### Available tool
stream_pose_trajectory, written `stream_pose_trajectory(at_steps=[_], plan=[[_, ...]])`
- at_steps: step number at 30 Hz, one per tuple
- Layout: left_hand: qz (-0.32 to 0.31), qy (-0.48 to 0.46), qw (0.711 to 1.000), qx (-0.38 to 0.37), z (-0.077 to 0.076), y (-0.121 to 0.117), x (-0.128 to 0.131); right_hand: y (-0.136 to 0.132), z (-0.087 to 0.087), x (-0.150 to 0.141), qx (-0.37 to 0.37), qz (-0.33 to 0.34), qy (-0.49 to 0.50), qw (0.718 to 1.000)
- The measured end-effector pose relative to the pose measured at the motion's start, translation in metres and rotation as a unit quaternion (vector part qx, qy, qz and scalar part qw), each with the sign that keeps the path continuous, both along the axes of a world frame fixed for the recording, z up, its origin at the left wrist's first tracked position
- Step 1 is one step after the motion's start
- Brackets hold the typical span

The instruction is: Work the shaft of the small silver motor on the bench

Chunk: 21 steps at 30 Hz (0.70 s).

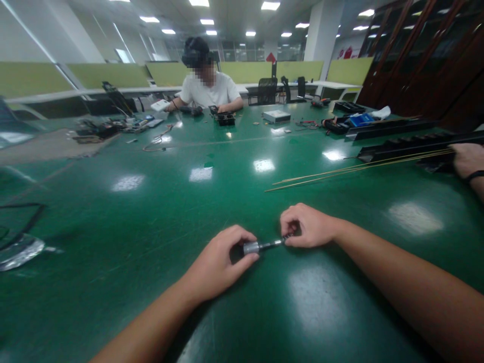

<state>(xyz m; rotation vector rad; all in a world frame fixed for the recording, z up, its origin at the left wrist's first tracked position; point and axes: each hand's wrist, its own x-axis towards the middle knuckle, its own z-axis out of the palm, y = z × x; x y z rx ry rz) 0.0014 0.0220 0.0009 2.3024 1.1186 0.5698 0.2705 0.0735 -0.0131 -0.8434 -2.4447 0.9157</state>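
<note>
My left hand (226, 259) is closed around a silver metal cylinder (251, 248), thumb on the near side and fingers on the far side. A thin dark and shiny shaft (270, 244) runs from the cylinder towards the right. At the shaft's far end my right hand (307, 227) is closed in a pinch. A small dark ridged piece (288, 235) shows between its fingertips, partly hidden, and I cannot make out its kind. Both hands are low over the green table (151, 222), with the cylinder and shaft lying nearly level between them.
Another person (209, 91) sits across the table among electronic parts. From the right edge, someone's hand (469, 159) holds several thin brass-coloured rods (340, 173) beside black metal rails (408, 146). A silver box (276, 116) stands farther back; shiny foil (22, 252) lies left.
</note>
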Motion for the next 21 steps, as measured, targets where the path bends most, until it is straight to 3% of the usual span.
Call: stream_pose_trajectory(at_steps=[15, 21], plan=[[0.002, -0.002, 1.000, 0.005, -0.001, 0.001, 0.001, -0.004, 0.000, -0.008, 0.000, -0.006, 0.000, 1.000], [0.007, -0.005, 1.000, 0.010, -0.007, 0.001, 0.002, -0.023, -0.007, -0.041, 0.107, -0.041, 0.026, 0.993]])
